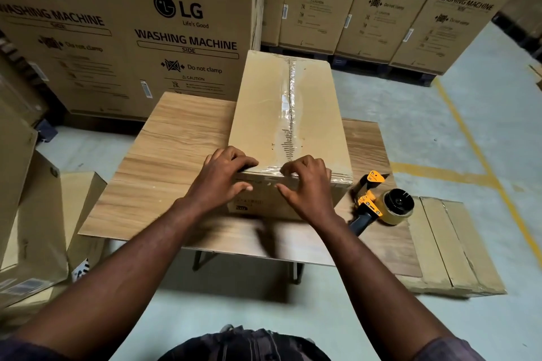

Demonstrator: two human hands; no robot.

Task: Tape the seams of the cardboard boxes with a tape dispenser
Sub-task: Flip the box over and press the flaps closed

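Note:
A long cardboard box [264, 108] lies on the wooden table [164, 161], its top seam covered by a strip of clear tape [289, 108] running away from me. My left hand [224, 176] and my right hand [308, 184] both sit on the box's near top edge, fingers bent over the edge onto the top and thumbs on the front face, pressing down where the tape end folds over. A yellow and black tape dispenser [378, 202] with its roll lies on the table to the right of the box, untouched.
Large washing machine cartons [132, 26] stand stacked behind the table and along the back. A taped flat box [457, 246] lies on the floor at the right, and more boxes [38, 214] lean at the left. Yellow lines [475, 152] cross the grey floor.

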